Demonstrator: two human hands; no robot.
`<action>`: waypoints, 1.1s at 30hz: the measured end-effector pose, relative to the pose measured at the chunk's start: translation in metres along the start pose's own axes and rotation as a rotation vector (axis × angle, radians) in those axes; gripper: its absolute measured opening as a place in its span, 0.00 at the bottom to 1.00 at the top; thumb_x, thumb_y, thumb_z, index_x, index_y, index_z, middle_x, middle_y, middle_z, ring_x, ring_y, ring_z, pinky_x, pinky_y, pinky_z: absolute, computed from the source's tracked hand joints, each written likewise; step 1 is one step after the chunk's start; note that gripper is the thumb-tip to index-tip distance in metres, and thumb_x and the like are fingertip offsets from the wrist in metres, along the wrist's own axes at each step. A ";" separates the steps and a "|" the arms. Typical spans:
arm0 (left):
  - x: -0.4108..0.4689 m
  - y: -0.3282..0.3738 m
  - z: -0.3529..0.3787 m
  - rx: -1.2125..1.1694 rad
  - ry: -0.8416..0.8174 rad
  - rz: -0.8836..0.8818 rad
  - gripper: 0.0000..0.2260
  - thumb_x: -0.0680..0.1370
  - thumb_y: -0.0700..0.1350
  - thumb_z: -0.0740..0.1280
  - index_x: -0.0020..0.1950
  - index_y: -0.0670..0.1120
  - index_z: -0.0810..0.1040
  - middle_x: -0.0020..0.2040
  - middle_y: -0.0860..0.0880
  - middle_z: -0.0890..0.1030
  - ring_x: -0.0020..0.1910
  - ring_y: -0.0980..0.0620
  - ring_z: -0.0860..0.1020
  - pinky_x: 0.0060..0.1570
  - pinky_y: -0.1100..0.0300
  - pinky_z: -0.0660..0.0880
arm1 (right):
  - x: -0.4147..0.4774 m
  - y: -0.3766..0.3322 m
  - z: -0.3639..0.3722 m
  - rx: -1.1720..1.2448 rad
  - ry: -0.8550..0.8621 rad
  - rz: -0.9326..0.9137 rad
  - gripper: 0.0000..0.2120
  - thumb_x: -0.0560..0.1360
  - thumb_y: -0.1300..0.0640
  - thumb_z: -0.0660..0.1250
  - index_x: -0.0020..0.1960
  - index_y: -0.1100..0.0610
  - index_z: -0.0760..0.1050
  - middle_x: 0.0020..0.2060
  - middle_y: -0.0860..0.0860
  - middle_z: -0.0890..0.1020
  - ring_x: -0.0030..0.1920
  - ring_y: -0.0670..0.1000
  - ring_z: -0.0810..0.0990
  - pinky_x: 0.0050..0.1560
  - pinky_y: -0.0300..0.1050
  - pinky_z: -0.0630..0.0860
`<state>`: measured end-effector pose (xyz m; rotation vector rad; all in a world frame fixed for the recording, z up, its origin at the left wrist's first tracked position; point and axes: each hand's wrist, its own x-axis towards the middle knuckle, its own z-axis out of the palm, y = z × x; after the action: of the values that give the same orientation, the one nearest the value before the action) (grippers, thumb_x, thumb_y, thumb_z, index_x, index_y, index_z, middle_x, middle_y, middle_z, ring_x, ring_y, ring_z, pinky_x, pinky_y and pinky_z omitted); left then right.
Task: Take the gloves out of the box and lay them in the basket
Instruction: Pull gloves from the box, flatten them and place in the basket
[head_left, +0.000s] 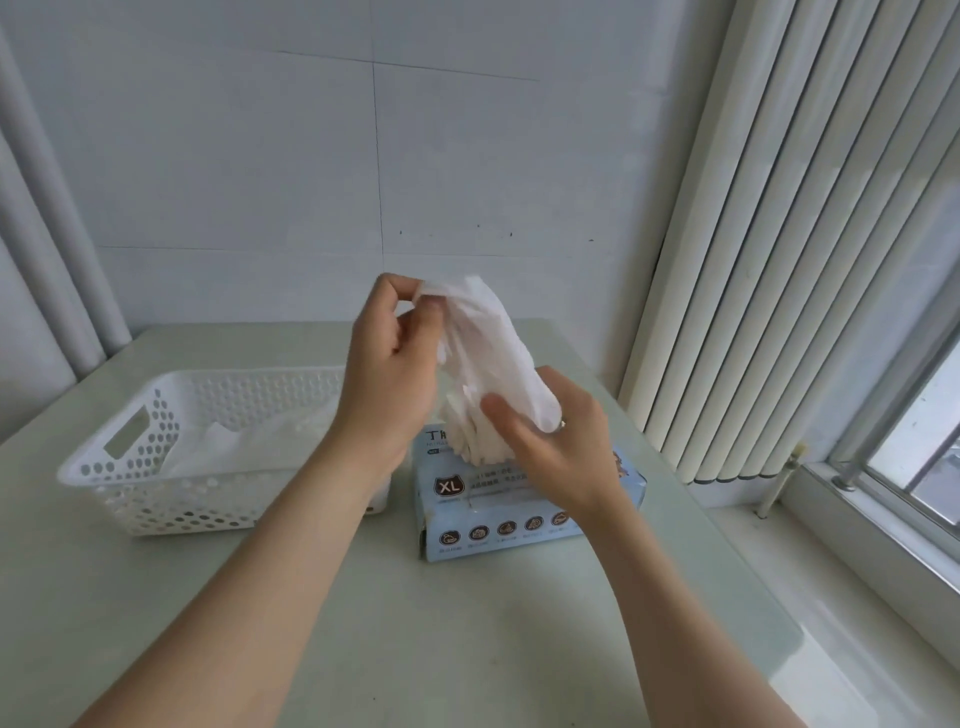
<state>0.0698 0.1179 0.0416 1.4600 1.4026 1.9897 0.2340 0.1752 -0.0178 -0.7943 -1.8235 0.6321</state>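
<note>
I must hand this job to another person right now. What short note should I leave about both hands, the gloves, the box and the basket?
Left hand: pinches the top end of the held glove, raised above the box.
Right hand: grips the lower end of the same glove.
Box: on the table, right of the basket; the box gloves stick out of its opening.
Done: the basket gloves already lie inside the basket.
Left: lay the held glove in the basket, then probably go on with the box gloves.
</note>
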 end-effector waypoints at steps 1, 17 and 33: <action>0.002 -0.001 -0.001 -0.022 0.017 -0.026 0.06 0.86 0.49 0.62 0.53 0.48 0.75 0.38 0.43 0.77 0.37 0.47 0.74 0.43 0.45 0.79 | 0.000 -0.001 -0.002 0.036 0.015 -0.016 0.13 0.78 0.49 0.77 0.39 0.48 0.76 0.31 0.43 0.78 0.32 0.46 0.75 0.33 0.43 0.69; 0.010 0.003 -0.022 -0.049 -0.038 -0.193 0.07 0.81 0.47 0.71 0.53 0.46 0.78 0.48 0.50 0.83 0.48 0.52 0.81 0.48 0.48 0.80 | 0.007 -0.050 -0.009 0.256 -0.183 -0.068 0.17 0.73 0.53 0.76 0.61 0.56 0.82 0.48 0.48 0.86 0.47 0.50 0.86 0.45 0.42 0.78; 0.033 -0.005 -0.130 0.056 -0.098 -0.301 0.25 0.70 0.48 0.83 0.63 0.56 0.77 0.58 0.49 0.83 0.53 0.50 0.85 0.49 0.52 0.83 | 0.072 -0.097 0.082 0.350 -0.271 0.218 0.04 0.81 0.61 0.69 0.50 0.59 0.83 0.39 0.52 0.85 0.39 0.49 0.84 0.38 0.45 0.80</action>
<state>-0.0571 0.0753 0.0547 1.2629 1.5422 1.6852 0.1147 0.1622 0.0653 -0.6985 -1.8052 1.2136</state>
